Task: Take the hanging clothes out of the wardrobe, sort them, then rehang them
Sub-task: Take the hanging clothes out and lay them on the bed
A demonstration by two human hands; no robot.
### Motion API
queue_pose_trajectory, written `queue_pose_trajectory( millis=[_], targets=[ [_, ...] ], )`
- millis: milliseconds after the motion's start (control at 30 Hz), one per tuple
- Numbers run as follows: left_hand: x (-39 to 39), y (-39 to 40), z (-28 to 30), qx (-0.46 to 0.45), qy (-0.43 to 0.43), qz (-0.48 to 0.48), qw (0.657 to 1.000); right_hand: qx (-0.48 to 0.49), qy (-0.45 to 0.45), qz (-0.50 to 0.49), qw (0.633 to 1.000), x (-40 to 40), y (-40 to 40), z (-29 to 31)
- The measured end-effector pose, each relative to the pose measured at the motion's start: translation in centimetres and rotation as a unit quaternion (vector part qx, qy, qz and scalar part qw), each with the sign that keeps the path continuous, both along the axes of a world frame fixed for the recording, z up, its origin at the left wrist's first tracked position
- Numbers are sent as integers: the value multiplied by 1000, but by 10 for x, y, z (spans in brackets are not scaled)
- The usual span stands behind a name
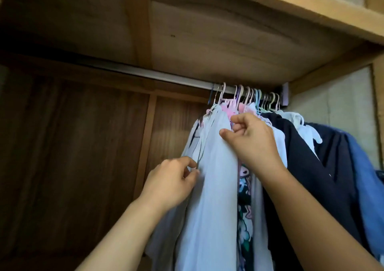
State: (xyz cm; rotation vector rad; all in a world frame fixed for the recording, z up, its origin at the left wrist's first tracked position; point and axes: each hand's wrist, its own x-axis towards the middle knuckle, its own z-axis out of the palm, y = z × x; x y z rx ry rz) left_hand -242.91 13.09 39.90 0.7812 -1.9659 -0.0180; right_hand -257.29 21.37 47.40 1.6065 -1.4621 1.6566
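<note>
Seen from the head camera, a left hand [172, 179] pinches the edge of a pale blue garment [212, 167] while the right hand [251, 140], fingers curled, grips fabric near its shoulder; the clothes hang bunched at the right end of the rail [158, 76]. With hangers [247, 96] packed this tightly, a pull could likely drag neighbouring garments off or slip the garment from its hanger.

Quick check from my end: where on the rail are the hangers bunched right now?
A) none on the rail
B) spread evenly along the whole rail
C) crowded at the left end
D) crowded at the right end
D: the hangers are packed together at the right end of the rail, whose left stretch is bare.
</note>
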Motion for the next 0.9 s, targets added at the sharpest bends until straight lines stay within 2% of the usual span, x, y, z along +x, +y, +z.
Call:
queue_pose_trajectory(
  millis=[100, 233, 467, 733, 900],
  targets=[
    [-14, -18, 21, -29, -5, 29, 999, -13, 56, -33, 998, -5, -32, 35],
    [-27, -36, 44, -51, -5, 53, 997, 33, 110, -104, 988, -15, -60, 64],
    [-39, -56, 63, -86, -22, 74, 993, 68, 110, -177, 976, -60, -76, 65],
    [-37, -72, 56, -80, -37, 82, 993, 96, 163, -301, 935, -68, -94, 72],
    [-17, -80, 48, -77, -32, 94, 992, 48, 134, -267, 953, -65, -100, 73]
  ],
)
